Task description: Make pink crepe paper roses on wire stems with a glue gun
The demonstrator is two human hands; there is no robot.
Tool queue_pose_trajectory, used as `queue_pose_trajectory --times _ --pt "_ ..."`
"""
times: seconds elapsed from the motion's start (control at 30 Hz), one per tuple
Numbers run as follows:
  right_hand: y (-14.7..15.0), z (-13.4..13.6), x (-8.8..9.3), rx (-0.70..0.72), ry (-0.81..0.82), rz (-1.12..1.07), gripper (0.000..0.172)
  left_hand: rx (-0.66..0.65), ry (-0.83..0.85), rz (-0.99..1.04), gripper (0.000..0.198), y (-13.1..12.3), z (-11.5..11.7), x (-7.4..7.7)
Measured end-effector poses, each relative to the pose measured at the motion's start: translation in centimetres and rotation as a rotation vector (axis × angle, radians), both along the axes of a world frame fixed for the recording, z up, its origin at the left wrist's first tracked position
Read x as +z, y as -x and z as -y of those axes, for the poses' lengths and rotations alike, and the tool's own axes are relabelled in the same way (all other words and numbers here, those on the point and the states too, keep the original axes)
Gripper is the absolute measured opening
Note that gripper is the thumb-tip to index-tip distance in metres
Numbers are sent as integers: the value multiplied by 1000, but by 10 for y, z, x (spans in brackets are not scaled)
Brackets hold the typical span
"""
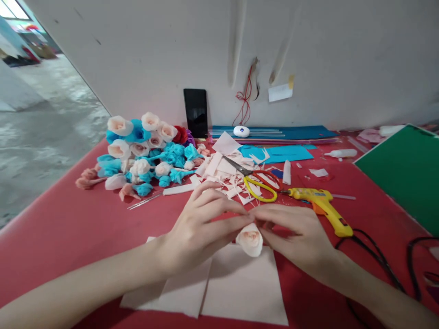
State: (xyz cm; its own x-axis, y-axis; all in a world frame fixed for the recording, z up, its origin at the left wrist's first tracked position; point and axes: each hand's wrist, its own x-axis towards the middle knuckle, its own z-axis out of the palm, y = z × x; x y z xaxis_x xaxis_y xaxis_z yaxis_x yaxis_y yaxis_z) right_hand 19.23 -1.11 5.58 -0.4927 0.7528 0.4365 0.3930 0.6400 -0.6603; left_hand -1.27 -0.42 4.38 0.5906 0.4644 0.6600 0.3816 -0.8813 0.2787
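Observation:
A small pale pink paper rose (pixel 250 240) is held up between my hands, its bloom facing me. My left hand (pixel 209 217) pinches its far edge from the left, fingers bent over the top. From the right, the fingertips of my right hand (pixel 291 228) close on the same flower and meet the left fingertips. The exact finger contact behind the bloom is hidden. Beneath the hands lie pale pink crepe paper sheets (pixel 245 292) on the red table (pixel 85 246).
Scissors (pixel 252 176) lie on pale paper scraps (pixel 219 167). A yellow glue gun (pixel 322 203) with a black cord is at right, near a green board (pixel 404 173). Finished paper flowers (pixel 140 155) pile up at left. A phone (pixel 196 112) leans on the wall.

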Motion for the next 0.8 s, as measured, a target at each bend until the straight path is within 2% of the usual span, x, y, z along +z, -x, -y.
queue_pose_trajectory --times 0.1,0.27,0.43,0.53,0.63,0.73,0.8 --pt "1 -1 -1 -2 11 -36 10 20 -4 -4 29 -1 1 3" --pt "3 -2 -1 8 -44 -65 15 16 104 33 33 -5 3 7" --pt "1 -4 -4 25 -144 -52 22 11 95 64 29 -5 3 8" --pt "-1 -6 -4 37 -124 -8 21 12 93 96 22 -3 1 10" --pt "-3 -8 -3 -6 -113 -16 18 6 137 101 2 -2 -5 10" --pt "-6 -12 -1 -75 -131 -33 15 -45 291 -46 30 -1 -14 5" --pt "-8 -13 0 -109 -149 -28 13 -81 430 -252 25 1 -20 -1"
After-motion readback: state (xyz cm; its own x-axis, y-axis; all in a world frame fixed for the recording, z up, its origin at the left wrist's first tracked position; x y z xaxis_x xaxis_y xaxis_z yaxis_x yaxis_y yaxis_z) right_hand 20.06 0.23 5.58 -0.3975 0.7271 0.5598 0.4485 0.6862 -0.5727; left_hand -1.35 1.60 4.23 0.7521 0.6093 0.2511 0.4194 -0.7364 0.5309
